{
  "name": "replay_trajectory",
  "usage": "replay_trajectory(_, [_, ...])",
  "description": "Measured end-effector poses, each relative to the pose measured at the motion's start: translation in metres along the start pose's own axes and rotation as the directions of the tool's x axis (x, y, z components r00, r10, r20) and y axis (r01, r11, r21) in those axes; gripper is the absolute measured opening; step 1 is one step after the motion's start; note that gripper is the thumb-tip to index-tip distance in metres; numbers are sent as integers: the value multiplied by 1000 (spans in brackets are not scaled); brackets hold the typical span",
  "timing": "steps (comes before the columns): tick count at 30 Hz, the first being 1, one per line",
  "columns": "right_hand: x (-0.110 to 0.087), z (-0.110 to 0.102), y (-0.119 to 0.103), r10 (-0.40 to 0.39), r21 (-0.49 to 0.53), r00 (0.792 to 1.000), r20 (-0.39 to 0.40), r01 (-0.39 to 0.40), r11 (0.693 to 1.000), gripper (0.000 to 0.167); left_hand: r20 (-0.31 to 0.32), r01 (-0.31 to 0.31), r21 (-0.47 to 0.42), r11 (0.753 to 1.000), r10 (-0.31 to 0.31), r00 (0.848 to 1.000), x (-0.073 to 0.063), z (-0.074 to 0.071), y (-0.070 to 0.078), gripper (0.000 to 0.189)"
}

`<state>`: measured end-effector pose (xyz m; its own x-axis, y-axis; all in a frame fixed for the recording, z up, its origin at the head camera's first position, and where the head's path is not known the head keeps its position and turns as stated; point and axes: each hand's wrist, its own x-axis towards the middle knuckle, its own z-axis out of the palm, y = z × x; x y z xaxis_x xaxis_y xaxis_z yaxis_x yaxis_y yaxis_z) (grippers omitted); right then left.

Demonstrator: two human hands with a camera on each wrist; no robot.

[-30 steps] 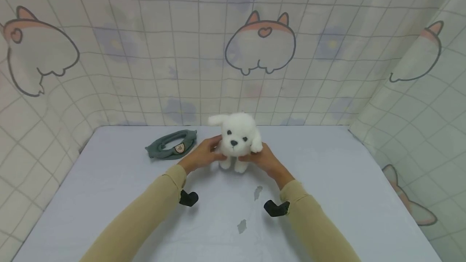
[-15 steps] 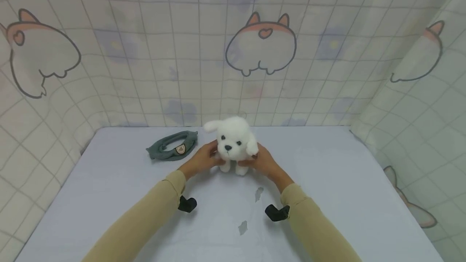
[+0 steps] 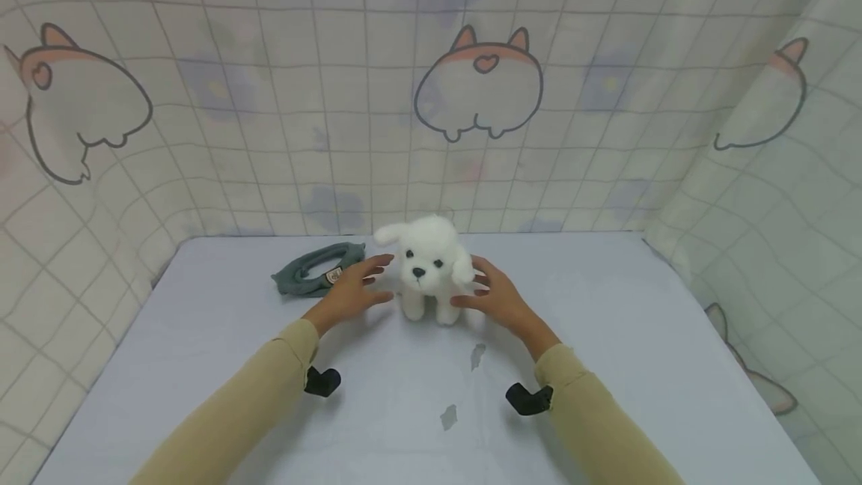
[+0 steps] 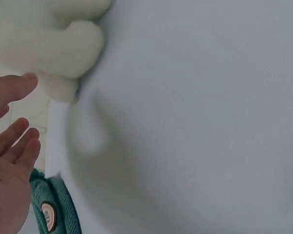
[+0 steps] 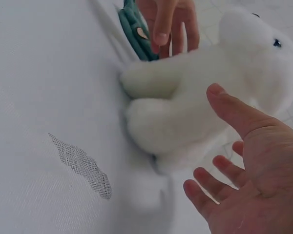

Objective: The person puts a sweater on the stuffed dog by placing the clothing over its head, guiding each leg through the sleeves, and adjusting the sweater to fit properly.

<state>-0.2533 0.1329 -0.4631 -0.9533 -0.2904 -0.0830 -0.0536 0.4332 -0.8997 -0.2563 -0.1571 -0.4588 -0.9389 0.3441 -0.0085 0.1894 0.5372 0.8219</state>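
Note:
A white plush dog (image 3: pixel 429 264) stands upright on the table near its back edge, facing the head camera, one ear sticking out sideways. My left hand (image 3: pixel 352 292) is spread beside it, a small gap between fingertips and fur. On the other side my right hand (image 3: pixel 500 296) has its fingers apart, the tips right at the dog's ear and foreleg. In the right wrist view the plush dog (image 5: pixel 200 83) lies between both hands. Behind the left hand is a grey-green knitted ring (image 3: pixel 310 272) with a small badge, partly covered by that hand.
The white-covered table (image 3: pixel 606 365) has two small grey patches, one of them a worn patch (image 3: pixel 449 417) near the middle front. A grid-patterned curtain (image 3: pixel 323 96) with cartoon animal prints hangs behind and at both sides. Black wrist mounts (image 3: pixel 529 400) stick out from the sleeves.
Both hands have let go of the plush dog and drawn apart, the left farther out to the left. The dog shifted slightly left and toward the front earlier, and now stands unheld.

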Motion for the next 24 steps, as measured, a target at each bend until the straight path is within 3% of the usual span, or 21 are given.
replay_trajectory(5, [-7, -5, 3, -8, 10, 1000, -22, 8, 1000, 80, -113, -27, 82, 996, 36, 993, -4, -11, -4, 60])
replay_trajectory(12, [-19, -6, -2, 1, 7, 998, -70, 0, 1000, 65, -223, 28, 221, 975, 23, 974, -6, -26, -13, 55])
replay_trajectory(16, [-26, -7, -4, 7, -15, 998, -69, -8, 1000, 53, -237, 80, 273, 959, -14, 971, -8, -29, -19, 55])
replay_trajectory(24, [-36, -9, -5, -40, -16, 999, 34, 40, 999, 38, -209, 134, 336, 932, -65, 976, -6, -35, -31, 57])
